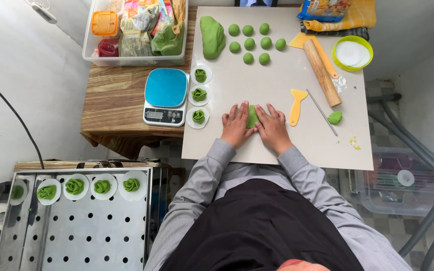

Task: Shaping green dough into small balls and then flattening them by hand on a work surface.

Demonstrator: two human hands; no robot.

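Observation:
My left hand [236,125] and my right hand [272,126] lie flat on the pale work mat [277,145], fingers together, pressing on a green piece of dough [251,115] that shows between them. Beyond them sit a big lump of green dough [212,35] and several green dough balls [249,43]. Three shaped green dough flowers on white paper rounds [199,94] line the mat's left edge. A small green dough scrap [335,117] rests to the right.
A yellow scraper [296,106], a thin metal stick [321,112] and a wooden rolling pin [322,72] lie right of my hands. A blue-topped scale [166,96] stands on the wooden table. A perforated steel tray [76,221] at lower left holds several dough flowers [75,186]. A clear storage box [136,30] sits at the back.

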